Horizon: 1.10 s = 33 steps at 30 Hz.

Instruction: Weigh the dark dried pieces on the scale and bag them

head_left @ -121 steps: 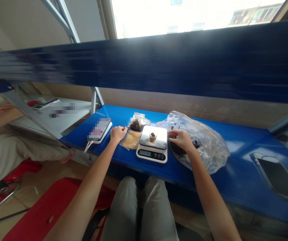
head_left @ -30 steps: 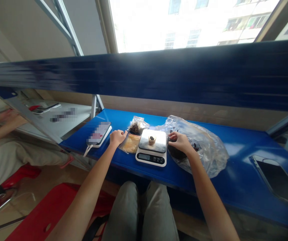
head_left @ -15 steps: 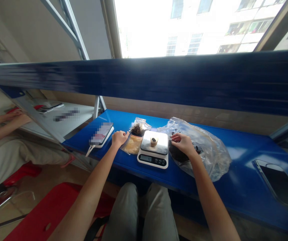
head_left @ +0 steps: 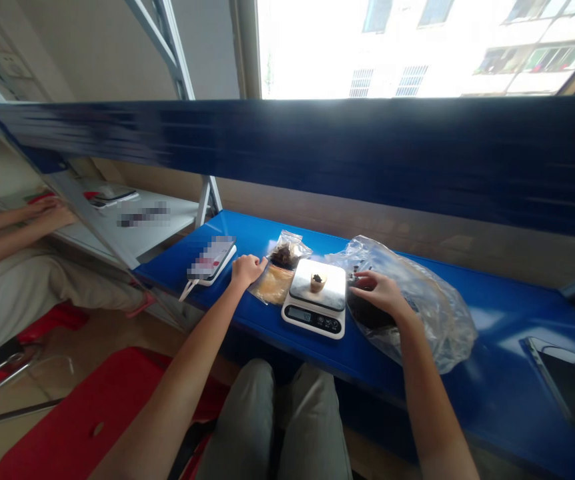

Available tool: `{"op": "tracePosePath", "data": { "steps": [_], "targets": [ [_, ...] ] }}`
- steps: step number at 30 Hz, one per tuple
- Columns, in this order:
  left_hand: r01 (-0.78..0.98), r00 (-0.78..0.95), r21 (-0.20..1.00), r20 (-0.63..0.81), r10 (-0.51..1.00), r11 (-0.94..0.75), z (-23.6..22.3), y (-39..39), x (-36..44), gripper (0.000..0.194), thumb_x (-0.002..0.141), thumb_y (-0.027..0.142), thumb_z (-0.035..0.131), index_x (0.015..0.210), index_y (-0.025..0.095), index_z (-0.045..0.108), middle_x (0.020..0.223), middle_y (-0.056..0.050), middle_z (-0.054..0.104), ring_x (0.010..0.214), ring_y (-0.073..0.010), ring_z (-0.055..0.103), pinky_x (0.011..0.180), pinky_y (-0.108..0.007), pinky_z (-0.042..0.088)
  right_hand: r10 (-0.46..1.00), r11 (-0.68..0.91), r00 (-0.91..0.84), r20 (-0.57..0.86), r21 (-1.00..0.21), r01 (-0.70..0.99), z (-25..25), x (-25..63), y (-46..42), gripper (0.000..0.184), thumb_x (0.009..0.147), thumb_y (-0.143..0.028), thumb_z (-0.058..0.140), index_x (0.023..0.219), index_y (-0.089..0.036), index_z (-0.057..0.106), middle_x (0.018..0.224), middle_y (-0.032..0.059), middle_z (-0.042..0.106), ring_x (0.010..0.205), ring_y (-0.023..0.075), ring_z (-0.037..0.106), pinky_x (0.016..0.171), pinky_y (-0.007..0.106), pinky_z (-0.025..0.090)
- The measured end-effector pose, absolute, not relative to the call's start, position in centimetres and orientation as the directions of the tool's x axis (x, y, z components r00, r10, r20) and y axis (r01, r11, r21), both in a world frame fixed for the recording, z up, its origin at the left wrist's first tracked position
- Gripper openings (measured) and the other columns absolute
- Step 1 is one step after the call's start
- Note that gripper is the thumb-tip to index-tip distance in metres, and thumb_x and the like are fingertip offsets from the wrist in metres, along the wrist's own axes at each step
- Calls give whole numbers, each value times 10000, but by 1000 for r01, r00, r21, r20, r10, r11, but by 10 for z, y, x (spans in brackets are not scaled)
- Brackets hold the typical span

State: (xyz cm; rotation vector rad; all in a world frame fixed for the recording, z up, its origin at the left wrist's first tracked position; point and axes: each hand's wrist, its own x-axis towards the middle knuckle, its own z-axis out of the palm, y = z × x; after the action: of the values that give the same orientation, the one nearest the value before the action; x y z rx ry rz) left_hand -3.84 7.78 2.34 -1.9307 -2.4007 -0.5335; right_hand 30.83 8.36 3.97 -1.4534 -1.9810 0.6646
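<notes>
A white kitchen scale point(head_left: 314, 320) sits on the blue shelf with a small tan cup point(head_left: 318, 285) of dark bits on its plate. Its display shows digits too small to read surely. My right hand point(head_left: 383, 295) hovers over the dark pieces point(head_left: 370, 315) in a large clear plastic bag point(head_left: 435, 320), thumb and fingers apart. Nothing shows between them. My left hand point(head_left: 247, 270) rests curled in a loose fist on the shelf. Beside it lie a small bag of yellowish stuff point(head_left: 271, 285) and a small clear bag of brown dried material point(head_left: 286, 252).
A phone on a white block point(head_left: 215, 261) with a cable lies at the left, another phone point(head_left: 565, 383) at the far right. A blue beam point(head_left: 317, 143) crosses above the shelf. Another person's hands point(head_left: 50, 212) are at the left, near a red chair point(head_left: 92, 407).
The view has shifted, so the shelf things appear slightly further right. My right hand's fingers have spread apart over the large bag. My left hand stays curled by the small bags.
</notes>
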Motion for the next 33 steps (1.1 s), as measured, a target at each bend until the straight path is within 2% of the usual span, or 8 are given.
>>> {"op": "tracePosePath", "data": {
  "steps": [5,13,22,33],
  "targets": [
    [953,-219,257,219,951,160,23,78,-38,550,844,509,306,580,177,656,637,-106,651,656,-226,597,525,-285,282,954,287,-276,121,-645,708,36,310,85,333,637,-286,669,950,-173,678,869,69,713,832,235,655,744,329,498],
    [951,-247,243,225,943,191,20,80,-39,541,842,508,319,643,168,691,741,-122,685,737,-242,612,549,-284,317,946,314,-281,161,-666,677,36,306,85,190,659,-272,626,805,-166,687,825,68,717,766,220,657,725,314,504],
    [950,-252,241,222,942,197,21,80,-39,534,843,502,322,657,169,695,740,-117,689,730,-238,612,539,-281,301,940,337,-269,209,-681,650,35,305,85,167,648,-264,615,759,-166,693,767,67,716,715,217,658,677,305,506],
    [951,-244,249,234,941,184,19,80,-41,532,842,503,326,649,164,687,722,-119,680,713,-240,610,540,-282,295,935,339,-140,327,-696,633,34,304,89,190,672,-319,630,769,-173,705,733,70,723,643,212,663,608,314,518]
  ]
}}
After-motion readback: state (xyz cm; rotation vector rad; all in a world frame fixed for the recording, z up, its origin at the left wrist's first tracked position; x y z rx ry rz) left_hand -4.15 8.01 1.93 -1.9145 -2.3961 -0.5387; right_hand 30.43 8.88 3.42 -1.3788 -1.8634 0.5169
